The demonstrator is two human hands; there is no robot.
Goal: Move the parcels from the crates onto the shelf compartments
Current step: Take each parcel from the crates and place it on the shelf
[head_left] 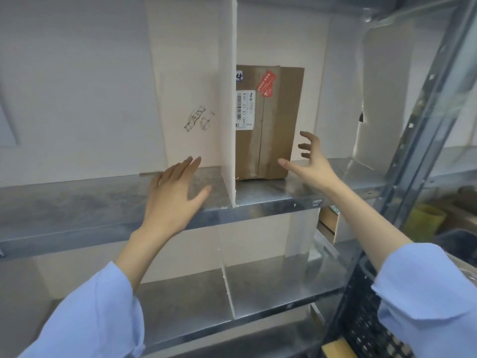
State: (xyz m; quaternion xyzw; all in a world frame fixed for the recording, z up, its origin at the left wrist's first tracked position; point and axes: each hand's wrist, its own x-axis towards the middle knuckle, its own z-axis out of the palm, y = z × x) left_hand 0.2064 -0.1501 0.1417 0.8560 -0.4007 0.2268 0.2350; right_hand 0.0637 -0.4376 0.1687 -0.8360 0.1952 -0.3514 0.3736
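Both hands, left hand (175,192) and right hand (311,161), hover spread and empty; the upright parcel (268,122) beside the divider (229,112) could tip if nudged.

On the parcel (268,122) we read "B30- C7 83 [AS3]" on its white label (245,109); its red sticker (267,83) and the shelf's front-edge tag (317,202) stayed illegible.

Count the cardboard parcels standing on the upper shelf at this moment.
1. The brown parcel stands upright on the upper shelf, just right of the white divider, beside the open right hand. The divider hides the parcel's left edge; nothing else shows there.
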